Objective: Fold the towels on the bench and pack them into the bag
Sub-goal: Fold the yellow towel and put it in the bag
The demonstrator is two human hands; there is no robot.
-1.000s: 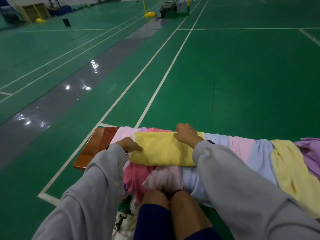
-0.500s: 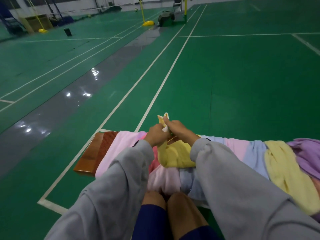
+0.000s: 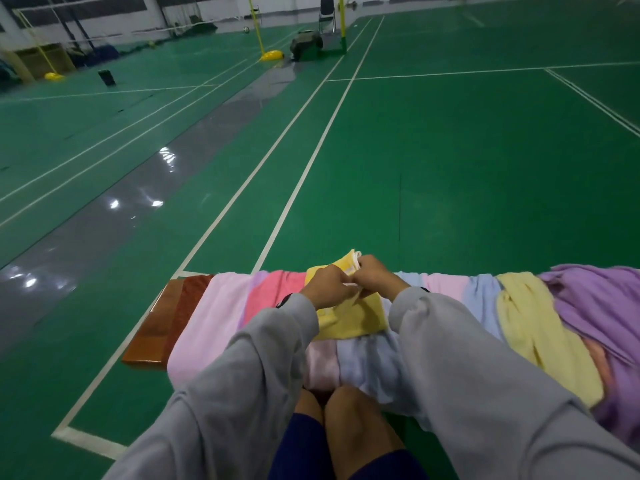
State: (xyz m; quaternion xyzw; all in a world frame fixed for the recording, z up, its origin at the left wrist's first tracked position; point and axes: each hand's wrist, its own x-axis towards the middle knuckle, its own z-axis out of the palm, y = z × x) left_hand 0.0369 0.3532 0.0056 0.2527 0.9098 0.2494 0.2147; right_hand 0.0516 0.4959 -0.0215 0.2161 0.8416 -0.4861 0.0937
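Left grip (image 3: pixel 327 287): closed in a pinch on the raised far edge of the yellow towel (image 3: pixel 353 320); the fingers are curled round the cloth and are met by the other grip.
Right grip (image 3: pixel 375 277): likewise closed on that edge, just beside the left grip, with a pale hem or tag seen between the fingers.
Yellow towel: partly folded. Its near part is laid flat on the other towels, in front of the knees, and its far corner is lifted above the surface.
Step in hand: folding is judged to be under way, with corners or edges being matched before a further fold is made.
Next move: the matched edge would need to be brought over and laid down squarely, then the fold smoothed flat. Care is called for so that the layers are not slid apart and the towels beneath are not dragged.
Towels beneath: a pink towel (image 3: pixel 207 323), a coral towel (image 3: pixel 273 292) and a pale blue towel (image 3: pixel 367 362) are draped unfolded across the surface.
Towels to the right: a pale yellow towel (image 3: pixel 540 341) and a purple towel (image 3: pixel 602 306) are heaped loosely, touching each other.
Surface (image 3: pixel 156 327): brown wood is left uncovered only at the left end.
Bag: not seen in this view, so its place and contents cannot be told. No towel can be confirmed as packed.
Progress: judged early, since most towels are not yet folded.
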